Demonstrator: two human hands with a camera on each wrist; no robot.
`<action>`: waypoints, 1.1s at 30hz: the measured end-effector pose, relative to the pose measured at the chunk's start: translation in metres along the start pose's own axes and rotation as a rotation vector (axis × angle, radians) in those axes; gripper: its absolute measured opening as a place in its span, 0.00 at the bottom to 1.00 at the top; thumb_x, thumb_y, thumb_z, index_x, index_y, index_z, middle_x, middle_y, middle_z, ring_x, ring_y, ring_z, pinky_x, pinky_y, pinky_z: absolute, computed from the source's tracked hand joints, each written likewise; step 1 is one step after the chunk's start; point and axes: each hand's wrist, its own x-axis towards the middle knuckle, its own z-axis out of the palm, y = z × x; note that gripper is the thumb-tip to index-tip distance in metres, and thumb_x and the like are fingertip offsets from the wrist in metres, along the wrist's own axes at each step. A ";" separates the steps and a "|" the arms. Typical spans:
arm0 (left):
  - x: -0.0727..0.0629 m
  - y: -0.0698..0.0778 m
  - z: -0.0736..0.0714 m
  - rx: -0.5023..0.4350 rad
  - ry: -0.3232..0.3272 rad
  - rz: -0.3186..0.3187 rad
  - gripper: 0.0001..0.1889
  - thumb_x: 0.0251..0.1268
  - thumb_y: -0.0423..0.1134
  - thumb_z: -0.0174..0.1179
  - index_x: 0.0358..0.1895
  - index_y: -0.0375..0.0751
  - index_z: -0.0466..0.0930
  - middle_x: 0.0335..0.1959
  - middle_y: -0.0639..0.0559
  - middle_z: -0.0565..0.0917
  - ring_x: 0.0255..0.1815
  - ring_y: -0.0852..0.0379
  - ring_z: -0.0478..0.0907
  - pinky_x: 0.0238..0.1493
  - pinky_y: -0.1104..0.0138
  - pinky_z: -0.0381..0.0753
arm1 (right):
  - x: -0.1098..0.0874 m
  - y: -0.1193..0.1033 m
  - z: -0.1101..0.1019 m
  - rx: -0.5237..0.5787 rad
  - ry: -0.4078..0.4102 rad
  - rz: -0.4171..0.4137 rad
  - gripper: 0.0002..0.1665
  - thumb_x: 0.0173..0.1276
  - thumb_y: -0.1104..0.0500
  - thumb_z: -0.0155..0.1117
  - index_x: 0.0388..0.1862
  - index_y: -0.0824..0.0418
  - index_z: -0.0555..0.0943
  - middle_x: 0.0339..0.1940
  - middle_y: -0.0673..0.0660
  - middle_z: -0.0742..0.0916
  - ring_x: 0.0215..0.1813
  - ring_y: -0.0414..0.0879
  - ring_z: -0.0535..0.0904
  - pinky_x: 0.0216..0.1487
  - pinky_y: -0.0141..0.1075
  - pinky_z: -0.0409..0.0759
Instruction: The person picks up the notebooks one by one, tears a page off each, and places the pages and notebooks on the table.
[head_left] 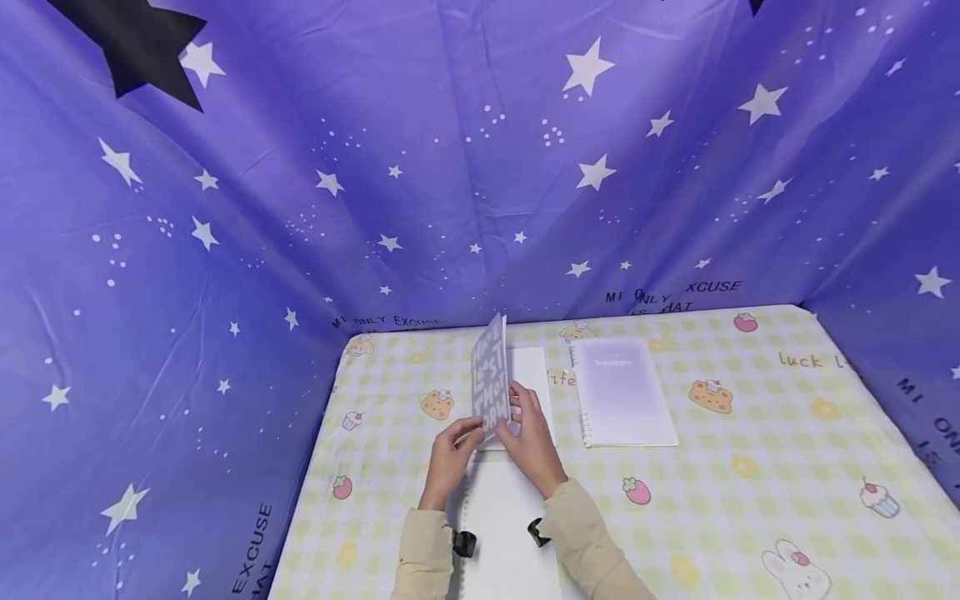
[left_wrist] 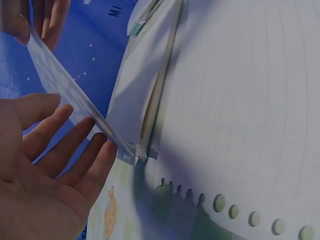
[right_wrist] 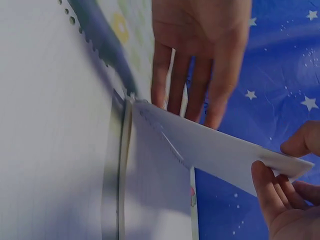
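A notebook lies spread, its grey-blue cover (head_left: 490,379) with pale block lettering raised nearly upright. Its white page (head_left: 534,367) rests flat to the right of the cover. My right hand (head_left: 534,437) pinches the cover's near edge between thumb and fingers, as the right wrist view shows. On the lettered side is my left hand (head_left: 452,454), with spread, fairly straight fingers (left_wrist: 75,142) touching the cover close to the binding. Nearer to me lies a lined white sheet (head_left: 510,517) with a row of punched holes (left_wrist: 254,219) along its left edge.
A pale purple ring-bound notebook (head_left: 626,396) lies to the right of the raised cover. A green-and-white checked tablecloth (head_left: 750,533) with cartoon prints covers the table. Purple star-patterned cloth (head_left: 450,167) hangs behind and at both sides. Black camera mounts (head_left: 463,543) sit at both wrists.
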 end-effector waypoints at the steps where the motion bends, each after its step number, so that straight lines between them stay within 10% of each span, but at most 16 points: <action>1: 0.001 -0.005 0.001 0.004 0.004 -0.014 0.15 0.71 0.32 0.58 0.56 0.28 0.80 0.57 0.33 0.81 0.61 0.37 0.78 0.61 0.58 0.80 | 0.001 0.001 -0.002 0.004 0.008 0.010 0.36 0.65 0.70 0.62 0.71 0.70 0.63 0.59 0.65 0.75 0.58 0.58 0.79 0.54 0.45 0.84; 33: 0.004 -0.017 0.005 0.425 -0.068 0.114 0.12 0.64 0.28 0.63 0.50 0.36 0.86 0.60 0.39 0.81 0.63 0.40 0.76 0.55 0.55 0.83 | -0.009 0.054 -0.027 -0.181 0.072 0.244 0.32 0.57 0.77 0.63 0.63 0.79 0.72 0.50 0.68 0.78 0.47 0.54 0.78 0.53 0.48 0.80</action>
